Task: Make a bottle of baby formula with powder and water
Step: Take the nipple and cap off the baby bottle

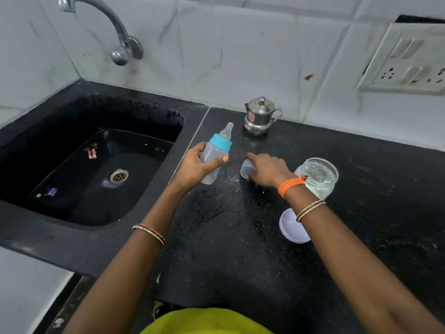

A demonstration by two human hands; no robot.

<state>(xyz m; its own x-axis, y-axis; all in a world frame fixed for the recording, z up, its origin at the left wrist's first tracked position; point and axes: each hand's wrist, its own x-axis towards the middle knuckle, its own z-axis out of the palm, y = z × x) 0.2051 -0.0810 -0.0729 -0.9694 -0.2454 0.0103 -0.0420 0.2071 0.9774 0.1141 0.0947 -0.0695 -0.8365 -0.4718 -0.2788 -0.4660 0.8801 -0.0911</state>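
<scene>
We hold the bottle (213, 160) tilted in our left hand (195, 167), above the worktop (240, 261) just beside the sink (91, 165), fingers wrapped round its body and thumb pressed across the front; the blue collar and teat are on. Our right hand (267, 169) curls its fingers over the clear cap (247, 169), which sits on the worktop. From here the risks we see are plain: the worktop looks wet and speckled, so the cap may pick up dirt on its rim before it goes over the teat; the tilted bottle hangs near the sink edge, and a slack grip could drop it in; our right wrist lies close against the open jar (317, 177), so a careless pull back could knock it or its lid (292, 227). As for writing, the steel pot (260, 116) carries red stickers, and the bottle has a small blue print, but we cannot read either.
</scene>
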